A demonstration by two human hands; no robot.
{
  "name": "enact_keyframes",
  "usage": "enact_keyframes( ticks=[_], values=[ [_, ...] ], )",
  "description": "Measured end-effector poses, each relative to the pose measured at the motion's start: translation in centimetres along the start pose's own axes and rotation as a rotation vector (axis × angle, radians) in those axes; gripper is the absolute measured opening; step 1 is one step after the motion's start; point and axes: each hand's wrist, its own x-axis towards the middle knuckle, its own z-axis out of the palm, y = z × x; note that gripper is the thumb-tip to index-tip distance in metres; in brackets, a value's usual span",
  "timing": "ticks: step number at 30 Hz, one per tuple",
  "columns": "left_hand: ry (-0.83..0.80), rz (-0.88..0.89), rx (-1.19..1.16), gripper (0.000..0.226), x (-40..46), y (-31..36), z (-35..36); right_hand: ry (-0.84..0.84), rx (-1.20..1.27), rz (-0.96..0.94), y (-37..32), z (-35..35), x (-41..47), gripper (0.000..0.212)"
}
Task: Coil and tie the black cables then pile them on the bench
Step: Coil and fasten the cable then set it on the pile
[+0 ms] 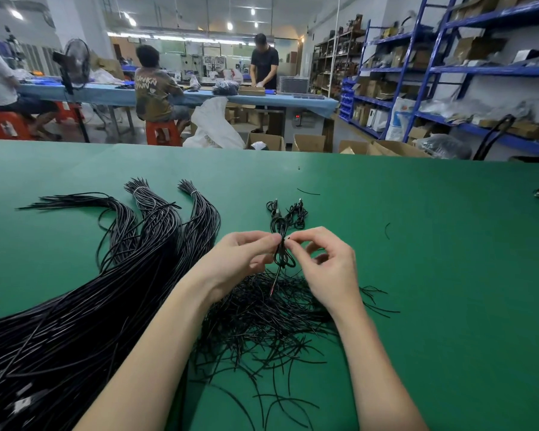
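Coiled cable [281, 244]: held just above the green desk [417, 244], between the two hands; its long axis runs away from the person, one loop towards the far edge, one towards the body.
Left hand [240, 259]: thumb and forefinger pinch the coil at its waist from the left side.
Right hand [327, 262]: fingertips pinch at the same waist from the right, apparently on a thin tie, though the tie itself is too small to make out.
Nearer hand: neither; both meet at the coil's middle, touching it.
Finished pile [288, 211]: a few tied coils lie on the desk straight beyond the held coil, near it.
Tie strips [262, 321]: loose heap directly under the wrists.
Uncoiled cables [75, 306]: long bundles fan out to the left, well apart from the pile.
Judgement: tying step in hand; the setting-down would go forward, along the coil's own axis.
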Motion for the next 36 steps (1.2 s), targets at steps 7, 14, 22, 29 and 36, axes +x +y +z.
enact_keyframes(
  ticks=[7,14,22,29,36],
  values=[
    [0.001,-0.035,-0.096,0.034,0.1,-0.1,0.4,-0.082,-0.012,0.081,-0.1,-1.2,0.4,0.006],
    [0.047,0.18,0.151,0.033,-0.2,-0.2,-0.1,-0.1,0.227,0.522,-1.1,-0.9,1.0,0.008],
    [0.052,0.137,0.093,0.049,-0.2,-0.2,-0.7,-0.338,0.543,0.771,-1.4,-1.9,1.2,0.013],
    [-0.089,0.01,-0.064,0.041,-0.4,0.2,-0.5,-0.327,0.452,0.511,-1.9,-2.5,0.9,0.029],
    [-0.078,0.005,-0.13,0.044,-0.3,0.2,-0.2,-0.236,0.307,0.365,-2.3,-2.1,1.1,0.01]
  ],
)
